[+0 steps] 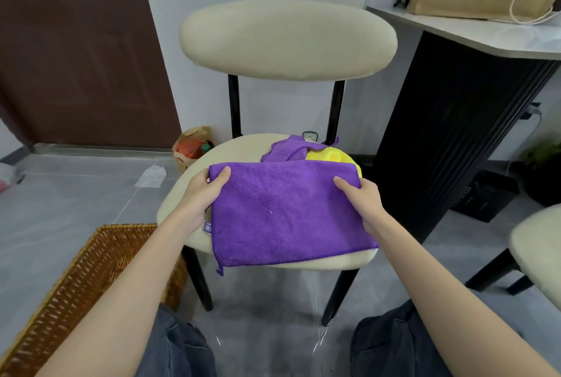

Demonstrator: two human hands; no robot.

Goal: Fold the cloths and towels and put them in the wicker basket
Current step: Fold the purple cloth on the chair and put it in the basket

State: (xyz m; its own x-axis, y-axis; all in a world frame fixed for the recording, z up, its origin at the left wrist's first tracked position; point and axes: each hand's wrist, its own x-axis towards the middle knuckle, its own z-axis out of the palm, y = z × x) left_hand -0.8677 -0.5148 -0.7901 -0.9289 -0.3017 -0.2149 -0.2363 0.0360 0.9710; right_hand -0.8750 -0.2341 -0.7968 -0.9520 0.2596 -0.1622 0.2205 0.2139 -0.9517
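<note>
cream chair seat, grey tiled floor, brown door

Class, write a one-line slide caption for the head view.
Left hand and right hand pinch the far corners of a purple cloth on a chair seat; wicker basket beside it.

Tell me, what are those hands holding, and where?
Both hold the purple cloth by its far edge: the left hand pinches the left corner, the right hand the right corner.
</note>
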